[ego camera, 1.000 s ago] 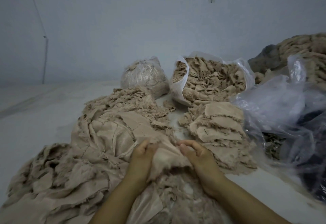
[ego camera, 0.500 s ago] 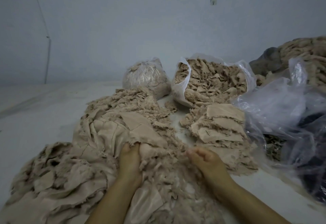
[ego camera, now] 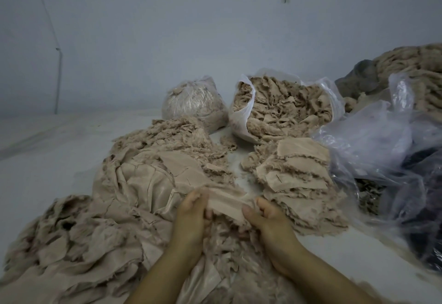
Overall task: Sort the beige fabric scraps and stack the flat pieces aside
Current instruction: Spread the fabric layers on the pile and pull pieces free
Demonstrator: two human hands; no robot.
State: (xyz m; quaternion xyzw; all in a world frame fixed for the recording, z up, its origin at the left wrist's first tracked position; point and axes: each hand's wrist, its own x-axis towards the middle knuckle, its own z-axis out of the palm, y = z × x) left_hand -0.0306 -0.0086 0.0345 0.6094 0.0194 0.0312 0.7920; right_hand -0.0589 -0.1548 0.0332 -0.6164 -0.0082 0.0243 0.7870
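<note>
A big heap of crumpled beige fabric scraps (ego camera: pixel 134 198) covers the floor in front of me. To its right lies a stack of flat, frayed beige pieces (ego camera: pixel 294 174). Between them, low in the view, my left hand (ego camera: pixel 191 215) and my right hand (ego camera: pixel 265 217) both grip one beige scrap (ego camera: pixel 227 204), stretched flat between them just above the heap. The fingers of each hand curl round an end of that scrap.
An open white plastic bag full of beige scraps (ego camera: pixel 282 112) and a tied clear bag (ego camera: pixel 193 102) stand at the back. Crumpled clear plastic sheeting (ego camera: pixel 382 150) lies at the right over dark material. A thick braided beige bundle (ego camera: pixel 411 76) sits far right. The wall is behind.
Half a second ago my hands were apart, pressed into the heap. Now they have come together and hold one scrap stretched between them.
</note>
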